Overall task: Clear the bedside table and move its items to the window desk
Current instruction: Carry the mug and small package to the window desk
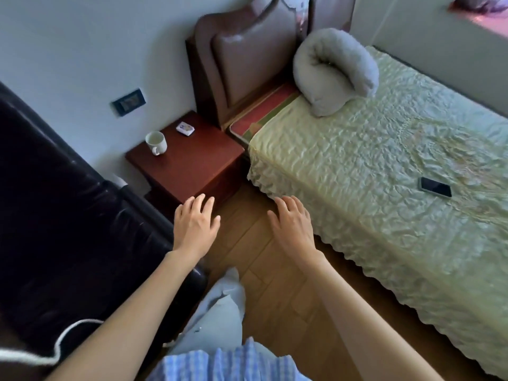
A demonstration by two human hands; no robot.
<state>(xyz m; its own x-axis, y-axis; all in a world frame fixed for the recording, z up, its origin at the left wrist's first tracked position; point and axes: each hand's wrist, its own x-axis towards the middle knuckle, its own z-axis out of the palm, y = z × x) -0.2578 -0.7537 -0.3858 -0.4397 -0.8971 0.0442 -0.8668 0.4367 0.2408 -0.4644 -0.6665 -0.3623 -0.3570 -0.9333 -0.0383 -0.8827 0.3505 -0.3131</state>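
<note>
Now we hold our left hand (195, 225) and right hand (292, 226) spread, grasping nothing, short of the reddish-brown wooden bedside desk (192, 163) bearing a white ceramic mug (156, 142).

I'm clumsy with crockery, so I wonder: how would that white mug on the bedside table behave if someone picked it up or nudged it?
The white mug looks like glazed ceramic, so probably rigid, smooth and breakable if dropped. Its handle faces the front, which likely gives a secure hold. It stands upright near the bedside table edge; a hard push might slide it off.

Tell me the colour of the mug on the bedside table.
White, inside and out. The mug shows best in the head view, near the bedside table's left edge.
</note>
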